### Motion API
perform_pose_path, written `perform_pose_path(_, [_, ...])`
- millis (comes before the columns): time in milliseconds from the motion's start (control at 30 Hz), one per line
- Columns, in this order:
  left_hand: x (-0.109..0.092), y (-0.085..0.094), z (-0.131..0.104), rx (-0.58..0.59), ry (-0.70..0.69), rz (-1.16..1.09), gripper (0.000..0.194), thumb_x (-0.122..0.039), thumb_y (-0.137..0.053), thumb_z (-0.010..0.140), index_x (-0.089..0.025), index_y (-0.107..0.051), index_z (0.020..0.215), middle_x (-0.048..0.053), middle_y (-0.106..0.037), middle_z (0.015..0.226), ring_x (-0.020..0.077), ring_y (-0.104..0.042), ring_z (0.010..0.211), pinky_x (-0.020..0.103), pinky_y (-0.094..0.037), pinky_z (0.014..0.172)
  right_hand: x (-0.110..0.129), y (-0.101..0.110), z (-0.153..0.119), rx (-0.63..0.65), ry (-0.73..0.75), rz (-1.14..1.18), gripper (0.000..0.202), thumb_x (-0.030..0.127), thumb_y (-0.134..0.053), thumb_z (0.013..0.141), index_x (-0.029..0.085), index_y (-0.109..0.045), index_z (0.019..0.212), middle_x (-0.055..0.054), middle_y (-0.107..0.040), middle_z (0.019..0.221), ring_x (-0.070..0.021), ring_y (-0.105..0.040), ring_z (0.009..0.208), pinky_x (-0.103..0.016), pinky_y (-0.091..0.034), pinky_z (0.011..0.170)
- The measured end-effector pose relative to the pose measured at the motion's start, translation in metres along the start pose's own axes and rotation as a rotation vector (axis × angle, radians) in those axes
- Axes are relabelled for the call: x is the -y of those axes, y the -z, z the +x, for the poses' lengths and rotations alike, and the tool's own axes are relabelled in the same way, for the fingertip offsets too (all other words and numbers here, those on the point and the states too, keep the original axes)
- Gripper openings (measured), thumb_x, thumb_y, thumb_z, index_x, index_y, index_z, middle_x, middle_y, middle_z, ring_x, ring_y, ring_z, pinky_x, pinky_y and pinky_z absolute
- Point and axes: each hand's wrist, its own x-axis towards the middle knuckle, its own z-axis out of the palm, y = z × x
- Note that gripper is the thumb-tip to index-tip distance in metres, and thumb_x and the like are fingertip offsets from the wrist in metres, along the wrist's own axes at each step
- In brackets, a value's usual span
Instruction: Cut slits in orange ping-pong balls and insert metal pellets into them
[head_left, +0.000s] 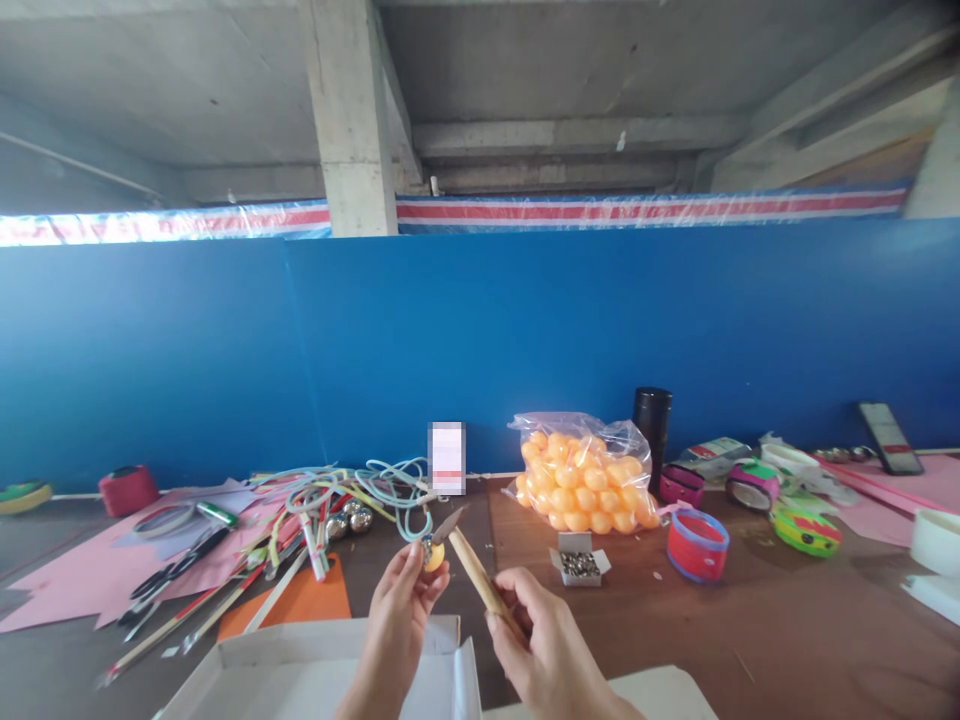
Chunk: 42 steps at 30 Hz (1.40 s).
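My left hand point(405, 605) pinches a small yellow-orange piece point(433, 556), with something metallic at its upper left. My right hand point(536, 630) is closed round the pale wooden handle of a hammer point(480, 580). The dark pointed head of the hammer is at the upper left of the handle, close above the yellow piece; whether they touch I cannot tell. Below my left hand lies an open white cardboard box point(300, 670). A small open box of metal bits point(581, 565) stands right of the hammer.
Behind stand a clear bag of orange balls point(585, 485) and a black cylinder point(652, 430). Tangled cords point(397, 485), metal balls point(360, 518), scissors point(161, 580) and pink paper point(75, 580) lie left. Tape rolls point(697, 545) and a phone point(890, 440) are right.
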Motion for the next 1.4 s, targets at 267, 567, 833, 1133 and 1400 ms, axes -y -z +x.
perform_pose_path(267, [0.001, 0.000, 0.002, -0.020, -0.018, 0.059, 0.031, -0.030, -0.073, 0.063, -0.014, -0.061, 0.087, 0.002, -0.064, 0.070, 0.0127, -0.063, 0.062, 0.024, -0.051, 0.062, -0.003, -0.001, 0.000, 0.005, 0.021, -0.021, 0.008, 0.021, -0.047, 0.081, 0.019, -0.048, 0.088, 0.001, -0.055, 0.070, -0.0107, -0.048, 0.056, -0.019, -0.038, 0.051])
perform_pose_path(567, [-0.001, -0.002, -0.001, -0.027, -0.024, 0.062, 0.034, -0.030, -0.074, 0.061, -0.015, -0.063, 0.090, 0.002, -0.065, 0.072, 0.0129, -0.063, 0.063, 0.025, -0.050, 0.063, -0.003, -0.002, -0.001, -0.018, 0.027, -0.034, 0.008, 0.022, -0.047, 0.081, 0.019, -0.049, 0.088, 0.000, -0.055, 0.071, -0.0114, -0.049, 0.058, -0.019, -0.039, 0.051])
perform_pose_path(833, [0.001, -0.001, 0.002, -0.065, 0.017, 0.057, 0.032, -0.030, -0.073, 0.062, -0.012, -0.063, 0.087, 0.006, -0.066, 0.074, 0.0140, -0.063, 0.065, 0.025, -0.052, 0.061, 0.002, -0.001, 0.001, -0.083, -0.075, 0.039, 0.010, 0.029, -0.047, 0.083, 0.020, -0.048, 0.085, 0.002, -0.054, 0.061, -0.0122, -0.052, 0.053, -0.021, -0.042, 0.050])
perform_pose_path(1133, [0.002, -0.001, 0.003, -0.068, 0.022, 0.124, 0.036, -0.029, -0.074, 0.060, -0.014, -0.063, 0.090, 0.004, -0.065, 0.071, 0.0122, -0.062, 0.060, 0.022, -0.050, 0.055, 0.004, -0.002, 0.001, -0.080, -0.086, 0.060, 0.012, 0.032, -0.047, 0.082, 0.020, -0.047, 0.083, 0.004, -0.051, 0.057, -0.0112, -0.051, 0.049, -0.020, -0.040, 0.046])
perform_pose_path(1400, [0.005, 0.002, 0.006, -0.115, 0.006, 0.128, 0.035, -0.030, -0.072, 0.060, -0.012, -0.063, 0.088, 0.005, -0.064, 0.070, 0.0118, -0.059, 0.053, 0.022, -0.047, 0.047, 0.006, -0.001, 0.001, -0.084, -0.085, 0.056, 0.014, 0.034, -0.046, 0.082, 0.020, -0.048, 0.083, 0.004, -0.050, 0.055, -0.0121, -0.052, 0.049, -0.021, -0.041, 0.048])
